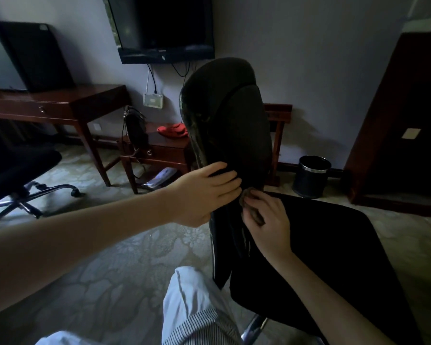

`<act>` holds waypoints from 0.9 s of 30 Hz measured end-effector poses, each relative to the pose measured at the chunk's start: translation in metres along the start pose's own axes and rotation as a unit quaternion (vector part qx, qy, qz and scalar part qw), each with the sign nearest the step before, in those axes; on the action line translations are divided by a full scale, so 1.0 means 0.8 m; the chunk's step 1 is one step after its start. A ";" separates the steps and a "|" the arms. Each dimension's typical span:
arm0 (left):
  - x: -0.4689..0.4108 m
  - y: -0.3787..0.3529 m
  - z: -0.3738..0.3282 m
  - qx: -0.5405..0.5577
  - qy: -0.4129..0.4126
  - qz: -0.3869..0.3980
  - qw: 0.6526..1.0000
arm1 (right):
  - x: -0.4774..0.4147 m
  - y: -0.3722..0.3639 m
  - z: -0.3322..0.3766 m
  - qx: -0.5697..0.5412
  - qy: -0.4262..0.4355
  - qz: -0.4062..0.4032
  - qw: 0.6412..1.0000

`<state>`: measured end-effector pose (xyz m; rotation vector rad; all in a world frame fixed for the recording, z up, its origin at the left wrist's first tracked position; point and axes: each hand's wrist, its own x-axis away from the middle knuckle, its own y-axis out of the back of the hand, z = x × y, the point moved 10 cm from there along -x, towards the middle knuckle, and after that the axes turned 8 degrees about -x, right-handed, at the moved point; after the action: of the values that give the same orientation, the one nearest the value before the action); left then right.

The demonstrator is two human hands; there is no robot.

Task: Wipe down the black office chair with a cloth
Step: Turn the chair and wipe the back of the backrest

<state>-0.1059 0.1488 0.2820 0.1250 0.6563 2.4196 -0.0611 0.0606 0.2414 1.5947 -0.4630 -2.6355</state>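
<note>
Bracing the black office chair (229, 125) by its back in a gripping left hand (204, 192), probably against swivelling, and pinching the cloth (255, 215) into its crease with the right hand (269, 220).

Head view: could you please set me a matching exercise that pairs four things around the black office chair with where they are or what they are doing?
Things:
1. waste bin
2. red fabric
3. left hand
4. right hand

Places or states:
A. lying on the low wooden table
B. gripping the chair backrest
C. holding the brownish cloth
D. standing on the floor

Pairs: 1-D, 2-A, 3-B, 4-C.
</note>
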 end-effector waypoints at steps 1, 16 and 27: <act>-0.001 -0.002 -0.002 -0.003 0.002 0.001 1.000 | 0.008 -0.006 -0.004 0.005 -0.004 0.003 1.000; 0.003 -0.016 0.002 0.025 0.026 0.016 0.999 | 0.087 0.009 -0.060 0.039 -0.053 0.019 0.998; 0.004 -0.018 0.003 0.015 0.024 0.014 1.000 | 0.061 -0.018 -0.030 -0.026 0.004 -0.012 1.000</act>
<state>-0.1004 0.1614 0.2771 0.0892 0.7162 2.4466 -0.0618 0.0606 0.1854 1.6056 -0.3735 -2.6347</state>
